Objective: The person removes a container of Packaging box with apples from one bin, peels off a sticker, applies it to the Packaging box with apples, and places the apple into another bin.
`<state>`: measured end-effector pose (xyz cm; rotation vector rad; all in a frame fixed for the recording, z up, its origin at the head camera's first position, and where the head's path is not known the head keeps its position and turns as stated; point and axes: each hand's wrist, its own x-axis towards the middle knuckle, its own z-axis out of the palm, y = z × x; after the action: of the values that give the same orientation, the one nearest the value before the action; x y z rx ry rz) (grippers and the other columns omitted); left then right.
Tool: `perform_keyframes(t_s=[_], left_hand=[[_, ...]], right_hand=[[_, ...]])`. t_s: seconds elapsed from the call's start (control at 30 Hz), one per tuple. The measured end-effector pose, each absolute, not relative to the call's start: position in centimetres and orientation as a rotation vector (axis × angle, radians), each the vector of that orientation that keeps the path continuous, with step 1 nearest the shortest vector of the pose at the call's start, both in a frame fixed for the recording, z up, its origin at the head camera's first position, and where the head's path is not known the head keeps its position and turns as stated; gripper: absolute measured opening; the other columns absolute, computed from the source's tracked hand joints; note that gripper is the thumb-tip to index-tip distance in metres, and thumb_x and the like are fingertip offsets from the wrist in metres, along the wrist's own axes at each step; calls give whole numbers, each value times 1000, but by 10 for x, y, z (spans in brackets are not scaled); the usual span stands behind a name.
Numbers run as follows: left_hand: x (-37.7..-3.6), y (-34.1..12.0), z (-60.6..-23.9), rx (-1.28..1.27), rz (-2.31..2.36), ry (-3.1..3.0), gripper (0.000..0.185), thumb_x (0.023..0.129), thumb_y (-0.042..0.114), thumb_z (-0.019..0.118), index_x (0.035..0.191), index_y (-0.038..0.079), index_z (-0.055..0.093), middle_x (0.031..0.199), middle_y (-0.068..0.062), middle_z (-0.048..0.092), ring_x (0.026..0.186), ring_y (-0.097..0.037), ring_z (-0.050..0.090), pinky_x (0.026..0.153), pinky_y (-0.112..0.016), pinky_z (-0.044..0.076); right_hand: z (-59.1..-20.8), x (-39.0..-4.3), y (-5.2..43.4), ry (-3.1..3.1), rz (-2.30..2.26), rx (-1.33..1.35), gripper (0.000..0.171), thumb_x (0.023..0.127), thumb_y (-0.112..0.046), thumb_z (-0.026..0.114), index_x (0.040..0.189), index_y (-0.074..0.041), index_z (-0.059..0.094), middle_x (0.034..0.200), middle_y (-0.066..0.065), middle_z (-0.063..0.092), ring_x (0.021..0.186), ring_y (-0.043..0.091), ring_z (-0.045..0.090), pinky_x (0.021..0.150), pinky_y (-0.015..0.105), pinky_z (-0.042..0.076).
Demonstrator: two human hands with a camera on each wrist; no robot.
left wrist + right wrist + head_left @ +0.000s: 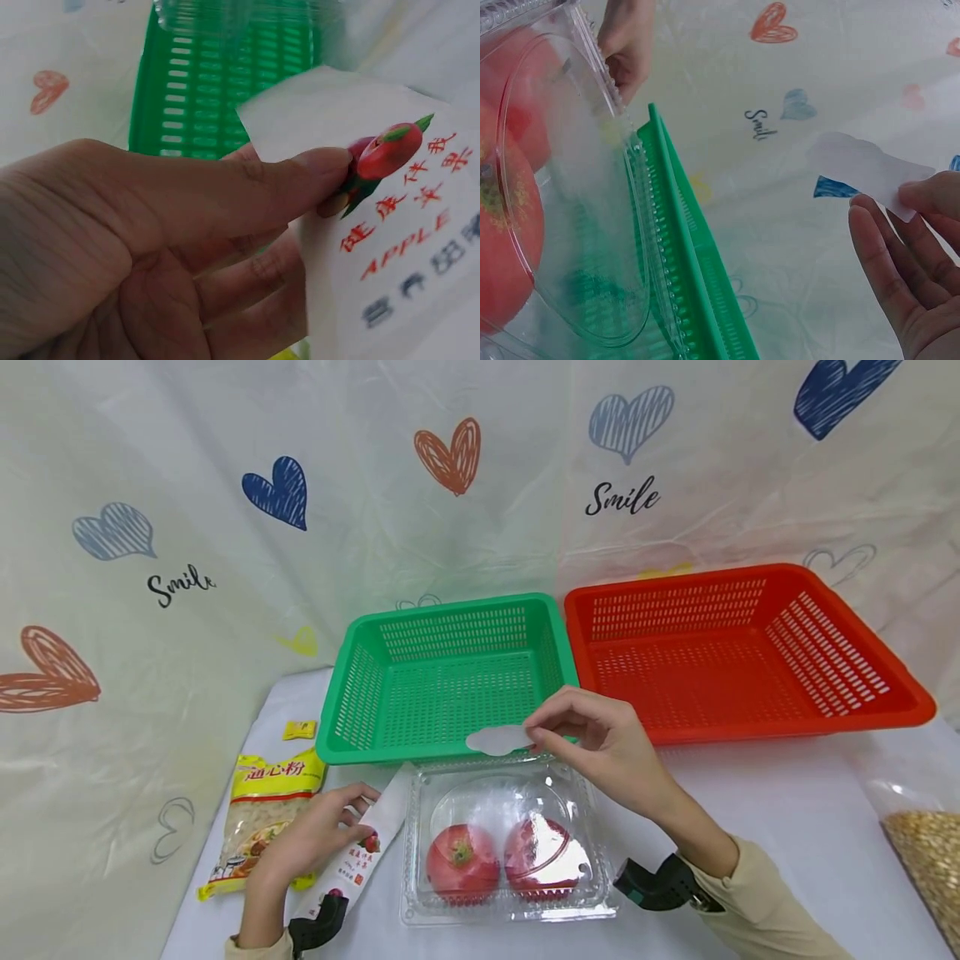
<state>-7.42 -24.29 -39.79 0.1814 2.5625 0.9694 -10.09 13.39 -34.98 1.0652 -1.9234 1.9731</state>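
Observation:
My left hand (315,827) pinches a white paper strip (388,802) printed with red apples and red lettering; in the left wrist view the thumb presses beside the apple picture. Between the thumb and fingertips of my right hand (592,747) is a small white label (497,740) with a wavy edge, its blank side showing. The label is held over the far edge of a clear plastic clamshell box (412,852). Inside that closed box lie two red apples (462,864). The strip slants down along the box's left side, partly behind the left hand.
A green basket (457,693) stands behind the box, with a red basket (675,668) to its right. On the left lie a yellow-topped macaroni bag (262,810) and a small yellow packet (299,730). A bag of yellow grains (926,843) sits at the right edge.

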Motion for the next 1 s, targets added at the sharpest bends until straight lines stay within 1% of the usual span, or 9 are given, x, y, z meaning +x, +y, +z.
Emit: perform_keyframes(t_s=[0.17,0.37,0.6,0.7,0.83,1.0], left_hand=[[-77,-240,-403,232,934,2582,35,89,1,79,122,3,69,105,-5,69,90,-21,67,82,-40,59],[-81,-238,-407,185,907,2611,32,89,-1,78,120,0,69,98,-3,68,89,-19,64,81,-37,58],[-82,-238,-413,140,906,2628,34,86,-3,81,118,-1,69,91,-2,65,86,-18,60,77,-35,56],[-82,-237,-415,104,892,2639,38,85,-3,82,121,0,68,93,-3,66,88,-19,61,78,-38,56],[-83,-233,-416,52,865,2663,44,85,-3,83,125,2,66,99,-5,66,91,-21,63,82,-42,58],[-82,-230,-417,48,834,2726,42,83,-4,83,122,1,68,99,-7,66,90,-22,63,81,-43,58]], right_hand=[[-348,-102,133,-1956,1950,1059,19,91,13,72,107,3,73,96,15,69,84,20,71,83,28,61],[-349,-103,131,-1986,1927,1049,21,90,14,72,106,2,73,96,16,69,86,19,71,85,28,61],[-349,-105,131,-1990,1913,1040,13,93,6,74,106,2,73,97,15,70,90,17,70,86,27,60],[-349,-105,131,-1992,1906,1031,12,94,3,75,106,2,73,97,15,70,91,17,69,86,26,60],[-349,-105,131,-2008,1898,1021,15,92,8,74,106,2,74,97,14,70,92,17,69,87,26,60],[-349,-104,130,-2018,1892,1024,16,92,10,73,106,1,74,97,15,70,92,17,68,87,26,60]])
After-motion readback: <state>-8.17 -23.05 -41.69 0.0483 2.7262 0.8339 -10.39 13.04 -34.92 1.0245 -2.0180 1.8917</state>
